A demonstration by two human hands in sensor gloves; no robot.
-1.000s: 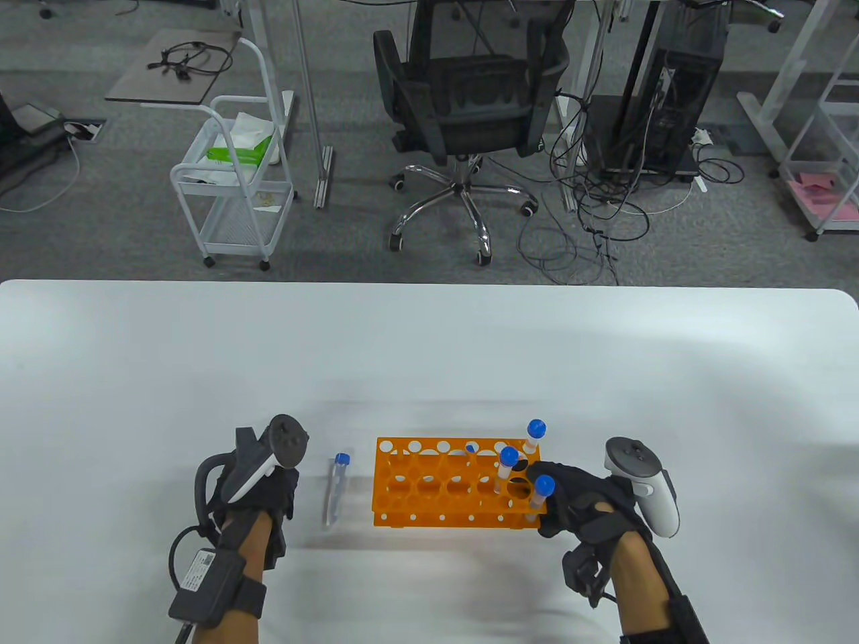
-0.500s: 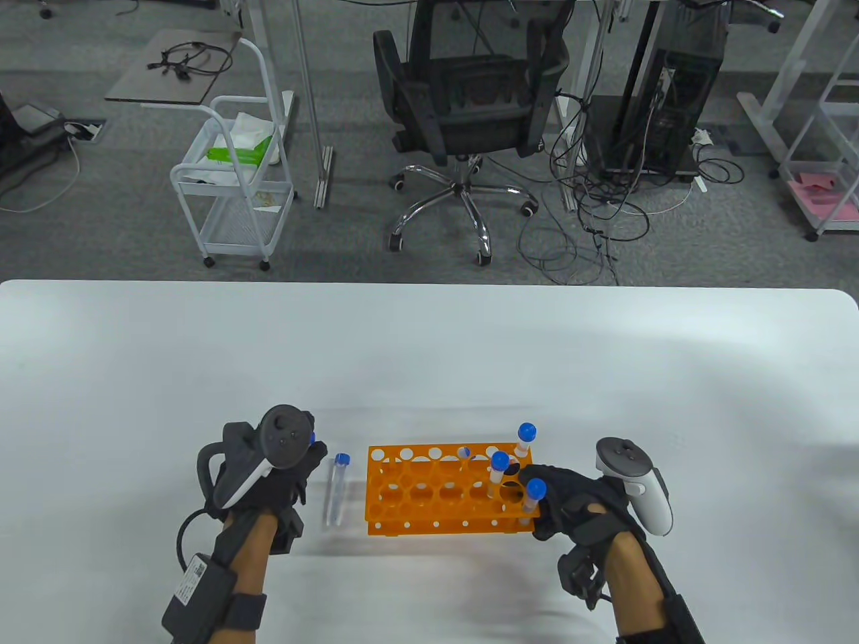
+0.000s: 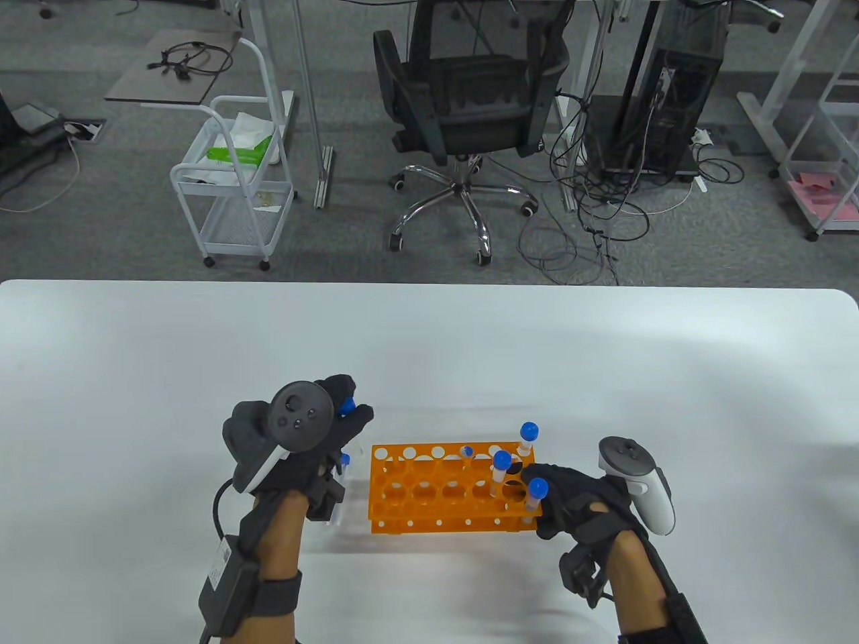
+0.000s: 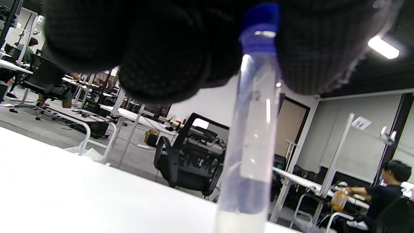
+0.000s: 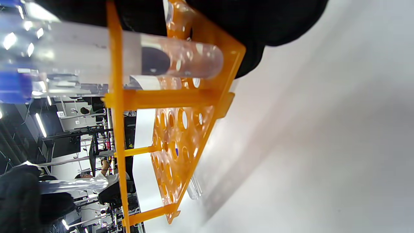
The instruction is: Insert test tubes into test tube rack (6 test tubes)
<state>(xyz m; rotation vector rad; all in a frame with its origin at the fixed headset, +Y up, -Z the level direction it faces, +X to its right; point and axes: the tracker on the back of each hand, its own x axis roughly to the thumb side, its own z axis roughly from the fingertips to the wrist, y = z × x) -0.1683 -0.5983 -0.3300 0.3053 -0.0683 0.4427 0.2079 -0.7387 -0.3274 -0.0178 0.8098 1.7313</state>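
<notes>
The orange rack (image 3: 436, 496) stands on the white table (image 3: 429, 349). Several blue-capped tubes stand in its right part, among them one at the near right corner (image 3: 537, 493) and one at the far right (image 3: 528, 435). My right hand (image 3: 567, 500) grips the rack's right end; the right wrist view shows the rack (image 5: 181, 136) and a tube in it (image 5: 181, 61). My left hand (image 3: 345, 412) holds a blue-capped tube (image 3: 346, 404) upright, left of the rack. The left wrist view shows that tube (image 4: 252, 136) pinched at its cap. Another tube (image 3: 343, 461) lies on the table, mostly hidden under my left hand.
The rack's left columns hold no tubes. Beyond the table's far edge stand an office chair (image 3: 470, 100) and a white cart (image 3: 235, 181). The table is bare to the far side, left and right of the hands.
My left hand has risen and moved forward and right toward the rack with a tube, now covering the tube that lies on the table. The rack slid slightly left with my right hand.
</notes>
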